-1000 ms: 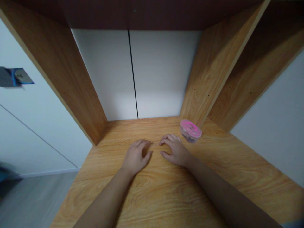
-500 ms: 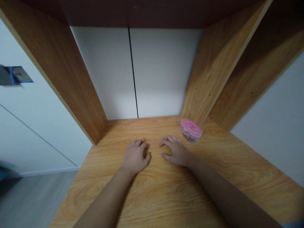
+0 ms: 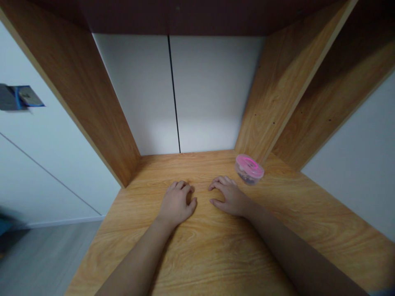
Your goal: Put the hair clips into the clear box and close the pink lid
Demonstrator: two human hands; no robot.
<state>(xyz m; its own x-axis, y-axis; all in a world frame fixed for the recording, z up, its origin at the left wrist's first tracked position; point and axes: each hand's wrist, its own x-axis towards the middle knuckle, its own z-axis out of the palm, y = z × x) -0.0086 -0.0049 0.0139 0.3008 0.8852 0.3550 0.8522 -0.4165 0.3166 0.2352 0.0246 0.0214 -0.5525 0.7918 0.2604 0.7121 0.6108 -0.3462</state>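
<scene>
The left hand [image 3: 176, 203] and right hand [image 3: 230, 197] rest palm-down on the desk [image 3: 197, 257], side by side near its middle, with a narrow gap between the fingertips. Both hands are empty: the fingers are slightly curled and spread, the thumbs turned inward, and neither hand grips anything. The container [image 3: 249, 169], a small round clear tub with a pink lid, stands upright toward the rear right of the desk. Dark contents show through its wall, though they are too small to identify. It sits just beyond the right hand's fingers, near them but not touching, and directly beside the foot of the right panel [image 3: 277, 94]. A matching left panel [image 3: 83, 98] rises on the opposite side; both are wood-grain. Between them stands a white back panel [image 3: 210, 94], divided by a black vertical seam [image 3: 173, 94]. Beyond the left side of the desk lies a grey floor [image 3: 46, 259] — at the far left, a blurred blue-and-grey object [image 3: 21, 98] projects into view.
</scene>
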